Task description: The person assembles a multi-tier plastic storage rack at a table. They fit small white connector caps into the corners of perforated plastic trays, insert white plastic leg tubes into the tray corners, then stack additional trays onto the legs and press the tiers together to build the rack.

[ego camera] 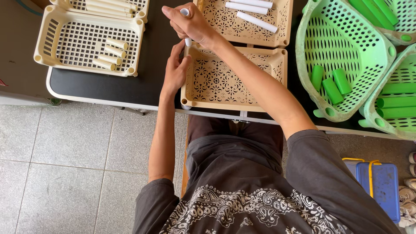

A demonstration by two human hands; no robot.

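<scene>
The right hand (189, 22) is closed around a short white tube (186, 27), gripping it upright over the far-left corner of the nearer beige tray (234, 102) — the tube's rounded top pokes out above the fingers and its lower end shows just beneath them, right at the tray's corner. The left hand (175, 71) is mostly open, fingers stretched and pressed against the left outer wall of that same tray; it holds nothing, and its fingertips reach up close to the tube's lower end (whether they actually touch it is hard to tell).

The nearer beige tray has an ornate cut-out pattern and sits at the front edge of the dark surface (112, 86). Directly behind it, touching or nearly so, is a second patterned beige tray (284, 26) with several long white tubes (256, 21) lying in it.

To the left, well apart from the hands, a cream grid tray (47, 39) holds a few short cream tubes (110, 53) lying side by side, and another grid tray behind it carries longer cream ones.

On the right, a green perforated basket (312, 30) — tilted toward the person — contains short green tubes (331, 84), and a neighbouring green basket (368, 112) at the frame edge holds longer green tubes. A blue box (383, 186) rests on the tiled floor (65, 151).
</scene>
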